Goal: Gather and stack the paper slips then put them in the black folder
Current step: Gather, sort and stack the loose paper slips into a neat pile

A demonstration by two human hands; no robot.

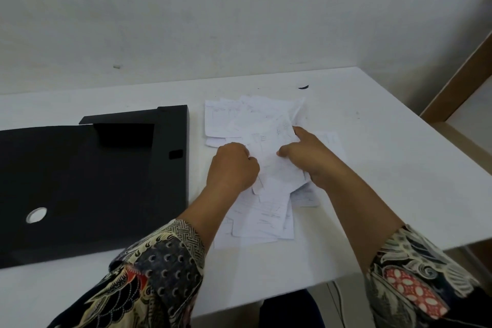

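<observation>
The left hand (233, 165) and right hand (306, 157) each close their grip on loose paper slips (266, 165), seemingly bunching them into a stack; the black folder (87, 181) lies open just left on the white counter (372, 168).

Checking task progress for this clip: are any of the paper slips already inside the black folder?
No. The paper slips all lie loose on the table right of the black folder, under both hands.
</observation>
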